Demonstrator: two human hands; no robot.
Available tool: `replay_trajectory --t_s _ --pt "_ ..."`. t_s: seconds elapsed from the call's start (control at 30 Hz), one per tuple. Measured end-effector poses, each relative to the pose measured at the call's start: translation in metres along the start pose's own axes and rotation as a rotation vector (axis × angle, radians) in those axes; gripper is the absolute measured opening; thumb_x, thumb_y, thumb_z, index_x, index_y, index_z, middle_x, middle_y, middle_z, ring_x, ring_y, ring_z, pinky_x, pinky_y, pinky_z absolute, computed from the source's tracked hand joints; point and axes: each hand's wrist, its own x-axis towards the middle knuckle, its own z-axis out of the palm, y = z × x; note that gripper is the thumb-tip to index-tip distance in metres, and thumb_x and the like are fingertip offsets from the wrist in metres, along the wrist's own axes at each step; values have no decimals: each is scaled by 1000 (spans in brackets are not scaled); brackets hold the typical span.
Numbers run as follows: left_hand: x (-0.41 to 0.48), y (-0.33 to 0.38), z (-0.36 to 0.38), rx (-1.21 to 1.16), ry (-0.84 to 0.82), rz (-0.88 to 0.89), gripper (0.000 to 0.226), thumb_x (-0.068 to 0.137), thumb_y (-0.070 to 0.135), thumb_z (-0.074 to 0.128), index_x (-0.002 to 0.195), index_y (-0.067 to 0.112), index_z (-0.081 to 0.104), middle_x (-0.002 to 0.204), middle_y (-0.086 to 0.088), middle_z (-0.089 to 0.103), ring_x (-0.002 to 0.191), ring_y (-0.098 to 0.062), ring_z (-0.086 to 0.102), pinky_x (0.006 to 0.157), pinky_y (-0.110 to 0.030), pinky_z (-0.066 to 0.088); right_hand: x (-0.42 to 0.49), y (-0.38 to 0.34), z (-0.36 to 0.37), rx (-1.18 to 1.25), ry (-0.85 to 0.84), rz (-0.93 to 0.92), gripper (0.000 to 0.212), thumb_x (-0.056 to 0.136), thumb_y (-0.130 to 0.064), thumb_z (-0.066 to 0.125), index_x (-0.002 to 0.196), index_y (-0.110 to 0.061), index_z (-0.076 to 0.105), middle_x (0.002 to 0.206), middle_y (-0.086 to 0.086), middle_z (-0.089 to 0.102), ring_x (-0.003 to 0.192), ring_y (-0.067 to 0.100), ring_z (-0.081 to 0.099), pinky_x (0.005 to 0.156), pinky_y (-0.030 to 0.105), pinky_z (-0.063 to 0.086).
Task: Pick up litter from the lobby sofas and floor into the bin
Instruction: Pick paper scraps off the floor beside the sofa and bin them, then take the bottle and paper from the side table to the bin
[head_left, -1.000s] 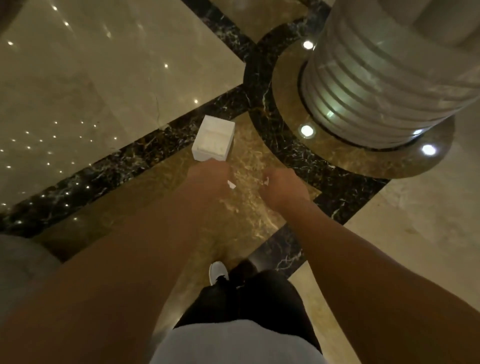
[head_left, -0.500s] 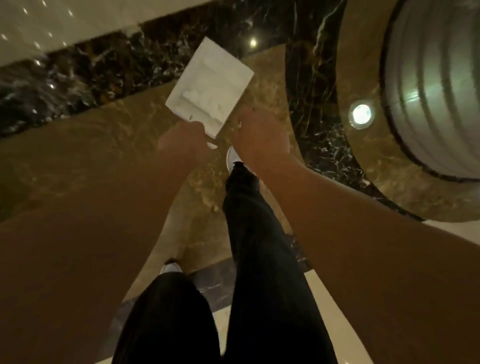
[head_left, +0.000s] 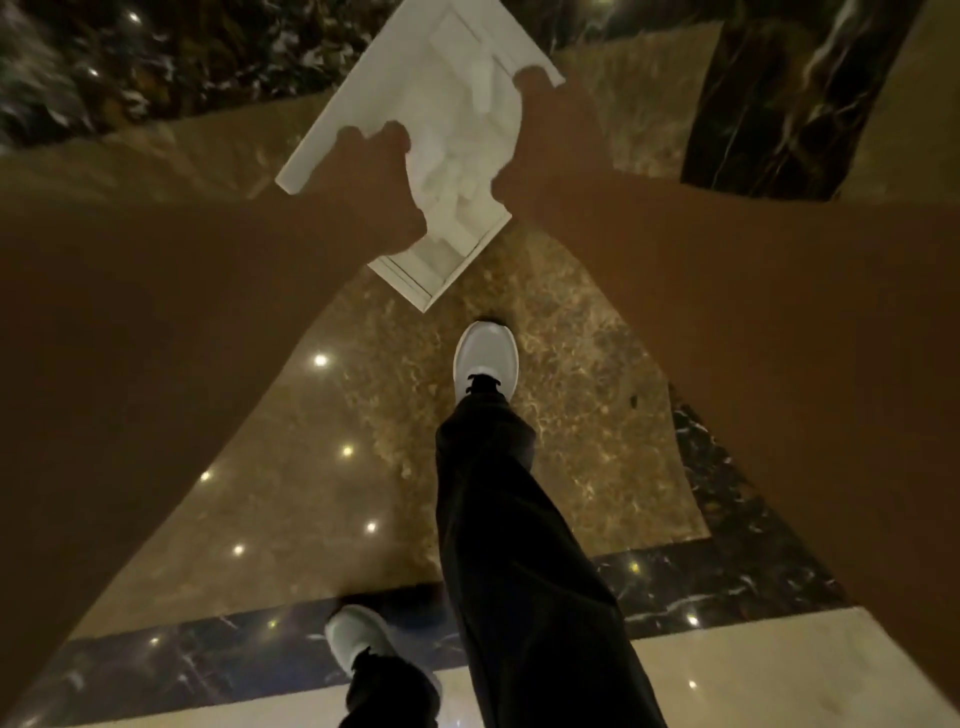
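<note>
Both hands reach over the white bin (head_left: 363, 111) on the marble floor (head_left: 571, 415). Left hand (head_left: 374, 182) is curled over the near rim; right hand (head_left: 550, 130) clasps the far corner. White paper litter (head_left: 457, 150) lies inside, between them.

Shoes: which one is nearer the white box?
The front shoe, just below the box corner; the rear shoe sits back on the dark floor strip.

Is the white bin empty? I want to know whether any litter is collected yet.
Not empty. The white bin is open-topped and pale crumpled litter lies inside.
</note>
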Motion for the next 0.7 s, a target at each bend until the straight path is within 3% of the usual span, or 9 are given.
replay_trajectory --t_s 0.17,0.3,0.4,0.57,0.7 --pt "-89 -5 -57 0 -29 -11 56 78 20 63 131 15 42 127 -18 45 108 -38 51 84 -42 44 -72 -24 -42 -22 -86 -39 66 88 -22 61 144 -12 29 135 15 44 125 31 44 100 39 38" --pt "-207 -1 -118 -151 -4 -67 54 82 28 61 131 11 45 132 -18 48 116 -36 49 96 -45 44 -173 -82 -90 -7 -57 -75 63 85 -23 64 140 -16 33 128 13 47 114 33 51 84 40 45" --pt "-303 -6 -152 -191 92 -66 59 84 27 62 137 12 41 137 -15 46 125 -30 44 102 -41 40 -263 -131 -115 -34 -3 -196 59 86 -21 63 138 -15 35 124 14 48 113 33 50 81 39 44" --pt "-463 -31 -175 -189 278 -68 56 79 22 67 131 22 47 134 -10 49 121 -29 48 94 -42 45 -422 -203 -123 -91 65 -353 51 91 -22 57 136 -14 35 127 14 45 113 35 50 89 47 48" --pt "-618 -83 -173 -194 351 -179 50 79 23 61 127 24 48 127 -9 47 115 -33 52 88 -46 48 -555 -268 -105 -211 90 -483 40 95 -18 49 134 -12 42 134 16 47 121 33 48 100 44 42"
